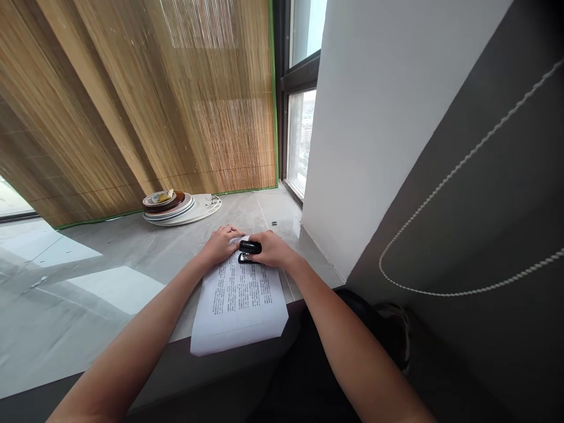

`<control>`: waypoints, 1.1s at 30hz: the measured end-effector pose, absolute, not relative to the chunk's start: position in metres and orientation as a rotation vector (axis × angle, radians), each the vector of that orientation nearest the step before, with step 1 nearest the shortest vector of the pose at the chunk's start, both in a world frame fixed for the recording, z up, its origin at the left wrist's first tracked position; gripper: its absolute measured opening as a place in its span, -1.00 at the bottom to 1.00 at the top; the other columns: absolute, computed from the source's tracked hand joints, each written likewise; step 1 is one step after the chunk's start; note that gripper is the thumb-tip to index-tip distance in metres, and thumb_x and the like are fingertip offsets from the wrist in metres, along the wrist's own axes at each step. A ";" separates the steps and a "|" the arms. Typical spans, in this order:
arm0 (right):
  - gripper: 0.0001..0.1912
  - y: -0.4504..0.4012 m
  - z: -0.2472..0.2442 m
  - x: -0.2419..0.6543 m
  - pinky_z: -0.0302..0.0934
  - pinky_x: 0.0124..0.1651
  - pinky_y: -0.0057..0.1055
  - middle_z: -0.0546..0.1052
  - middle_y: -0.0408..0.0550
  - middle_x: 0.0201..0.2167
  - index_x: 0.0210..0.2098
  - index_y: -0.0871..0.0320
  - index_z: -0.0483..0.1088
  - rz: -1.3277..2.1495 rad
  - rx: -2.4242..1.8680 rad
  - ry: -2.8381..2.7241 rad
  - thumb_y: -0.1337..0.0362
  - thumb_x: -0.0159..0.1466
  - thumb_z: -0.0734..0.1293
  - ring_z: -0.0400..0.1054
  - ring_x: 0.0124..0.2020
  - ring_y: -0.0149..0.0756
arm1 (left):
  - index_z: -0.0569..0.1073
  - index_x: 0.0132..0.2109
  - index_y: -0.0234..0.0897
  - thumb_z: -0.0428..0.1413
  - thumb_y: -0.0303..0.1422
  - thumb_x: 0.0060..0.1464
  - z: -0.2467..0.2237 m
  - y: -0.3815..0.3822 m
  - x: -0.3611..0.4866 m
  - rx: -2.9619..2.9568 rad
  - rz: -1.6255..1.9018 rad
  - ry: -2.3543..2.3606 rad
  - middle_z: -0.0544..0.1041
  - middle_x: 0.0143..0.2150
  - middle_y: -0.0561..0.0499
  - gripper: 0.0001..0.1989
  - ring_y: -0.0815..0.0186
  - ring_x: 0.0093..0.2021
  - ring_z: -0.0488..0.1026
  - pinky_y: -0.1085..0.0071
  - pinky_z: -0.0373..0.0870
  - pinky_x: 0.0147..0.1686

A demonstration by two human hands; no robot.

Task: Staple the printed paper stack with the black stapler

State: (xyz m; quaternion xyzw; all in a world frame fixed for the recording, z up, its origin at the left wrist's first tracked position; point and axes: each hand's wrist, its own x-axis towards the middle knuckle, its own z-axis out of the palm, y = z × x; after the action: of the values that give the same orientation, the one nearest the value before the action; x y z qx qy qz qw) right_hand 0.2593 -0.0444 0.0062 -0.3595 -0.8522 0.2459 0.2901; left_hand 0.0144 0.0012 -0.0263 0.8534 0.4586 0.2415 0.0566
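Your right hand [274,249] is closed around a black stapler [250,247], its front end pointing toward your left hand. The stapler sits over the far part of a printed sheet of paper [247,288]; you cannot tell from this view whether the paper lies between its jaws. Your left hand [223,242] is open, laid at the far left corner of the paper with the fingers stretched forward, its thumb side just beside the stapler's front.

Paper: on a pale grey ledge [132,249], near end reaching past the ledge's front edge and bending down, blank margin toward you. Whether it is one sheet or several, you cannot tell.

Surroundings: two small dark bits [274,223] lie on the ledge beyond your right hand. Farther off to the left, a stack of plates [170,210], brown dish near the top, stands close to a bamboo blind [176,106] edged in green. Bright patches of light fall on the ledge left of your left forearm. To your right: a narrow window [301,138], a white wall [365,106] and a looped bead chain [423,291].
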 end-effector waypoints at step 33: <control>-0.74 -0.004 0.006 0.318 0.34 0.07 -0.23 0.68 -0.05 -0.11 -0.04 0.04 0.62 0.508 -1.204 -2.107 0.09 0.36 0.41 0.53 -0.07 -0.15 | 0.42 0.35 0.14 0.04 -0.48 0.25 -0.016 -0.026 0.049 2.683 0.454 0.991 0.39 0.41 0.01 -0.40 0.03 0.37 0.29 0.02 0.14 0.35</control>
State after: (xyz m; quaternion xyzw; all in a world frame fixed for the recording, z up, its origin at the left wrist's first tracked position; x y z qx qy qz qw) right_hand 0.3180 -0.0040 0.0058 -0.4593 -0.8037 0.1939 0.3249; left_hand 0.0488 -0.0261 -0.0162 0.9195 0.3395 0.1556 0.1227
